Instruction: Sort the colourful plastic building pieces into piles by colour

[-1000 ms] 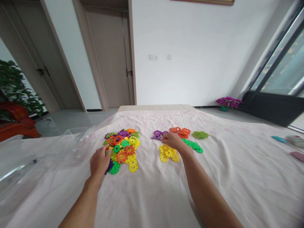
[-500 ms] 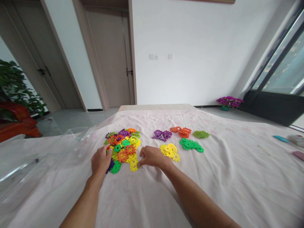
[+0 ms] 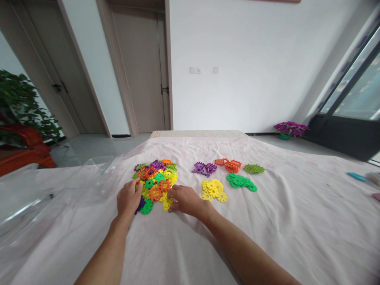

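Note:
A mixed pile of flat plastic snowflake pieces (image 3: 154, 178) in orange, green, yellow and purple lies on the pale pink sheet (image 3: 190, 237). My left hand (image 3: 128, 200) rests on the pile's left edge, fingers curled over pieces. My right hand (image 3: 185, 200) is at the pile's lower right edge, fingers pinched on a yellow piece (image 3: 167, 204). To the right lie sorted groups: yellow (image 3: 213, 190), purple (image 3: 204, 168), orange (image 3: 230, 164), dark green (image 3: 240, 182) and light green (image 3: 254, 169).
A clear plastic bag (image 3: 50, 194) lies crumpled on the left of the sheet. A teal object (image 3: 358, 176) sits at the far right edge. Beyond are doors, a potted plant (image 3: 20, 111) and purple flowers (image 3: 289, 128) on the floor.
My right hand left the purple group, came back left across the yellow group, and now pinches a yellow piece at the mixed pile's edge. My left hand stayed on the pile.

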Tool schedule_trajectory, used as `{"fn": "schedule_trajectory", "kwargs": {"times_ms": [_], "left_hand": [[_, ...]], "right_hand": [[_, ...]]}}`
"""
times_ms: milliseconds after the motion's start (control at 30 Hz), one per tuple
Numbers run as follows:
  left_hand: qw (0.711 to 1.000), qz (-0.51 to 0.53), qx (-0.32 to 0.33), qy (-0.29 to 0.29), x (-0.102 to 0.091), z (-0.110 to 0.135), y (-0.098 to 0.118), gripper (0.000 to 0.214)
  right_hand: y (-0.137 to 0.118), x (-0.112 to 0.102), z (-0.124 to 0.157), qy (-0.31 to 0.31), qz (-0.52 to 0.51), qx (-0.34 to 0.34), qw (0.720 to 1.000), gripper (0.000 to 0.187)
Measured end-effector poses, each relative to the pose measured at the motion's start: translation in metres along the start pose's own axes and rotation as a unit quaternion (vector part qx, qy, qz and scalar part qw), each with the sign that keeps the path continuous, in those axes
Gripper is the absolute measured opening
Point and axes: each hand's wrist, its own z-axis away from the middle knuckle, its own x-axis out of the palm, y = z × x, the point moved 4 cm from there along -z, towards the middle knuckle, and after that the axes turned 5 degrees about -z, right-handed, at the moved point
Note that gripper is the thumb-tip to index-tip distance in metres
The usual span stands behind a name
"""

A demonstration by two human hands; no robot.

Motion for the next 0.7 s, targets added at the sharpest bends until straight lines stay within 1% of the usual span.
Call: {"fn": "schedule_trajectory", "kwargs": {"times_ms": [200,267,333,467,600,700], "left_hand": [[1.000,0.003,-0.007,-0.002,0.002,0.000,-0.001,0.049],[1.000,0.004,-0.006,-0.002,0.002,0.000,-0.001,0.049],[1.000,0.003,-0.004,-0.002,0.002,0.000,-0.001,0.049],[1.000,-0.003,-0.003,0.000,0.001,0.000,-0.002,0.049],[1.000,-0.006,-0.002,0.004,0.001,0.000,-0.001,0.049],[1.000,-0.004,-0.003,0.001,0.001,0.000,-0.001,0.048]], "right_hand": [[-0.014,0.001,0.002,-0.017,0.091,-0.005,0.996,0.026],[-0.017,0.003,0.002,-0.018,0.111,-0.018,0.993,0.018],[-0.018,0.005,0.001,-0.017,0.122,-0.032,0.992,0.017],[-0.012,0.006,0.000,-0.002,0.106,-0.027,0.994,0.021],[0.001,0.005,-0.001,0.039,0.058,0.007,0.998,0.022],[0.013,-0.001,-0.002,0.069,0.025,0.035,0.997,0.022]]}}
